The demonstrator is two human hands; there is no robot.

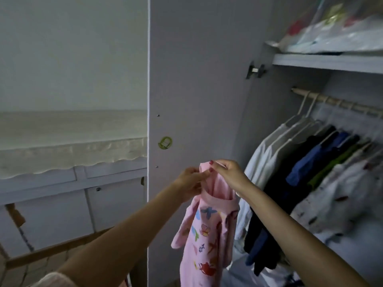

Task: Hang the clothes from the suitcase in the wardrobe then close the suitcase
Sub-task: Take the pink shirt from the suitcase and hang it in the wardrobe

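Note:
A small pink garment (204, 230) with colourful printed figures hangs down in front of the open wardrobe door (196, 90). My left hand (191, 180) pinches its top edge from the left. My right hand (229, 175) grips the same top edge from the right, fingers closed on the fabric. Whether a hanger is inside the garment cannot be told. The wardrobe rail (335, 102) runs to the right, above and beyond my hands. The suitcase is out of view.
Several garments (310, 172) in white, black, blue and green hang on white hangers along the rail. A shelf (327, 62) above holds plastic-wrapped bundles (339, 32). A bed with a lace-edged cover (72, 150) and a wooden-framed net (41, 257) lie at left.

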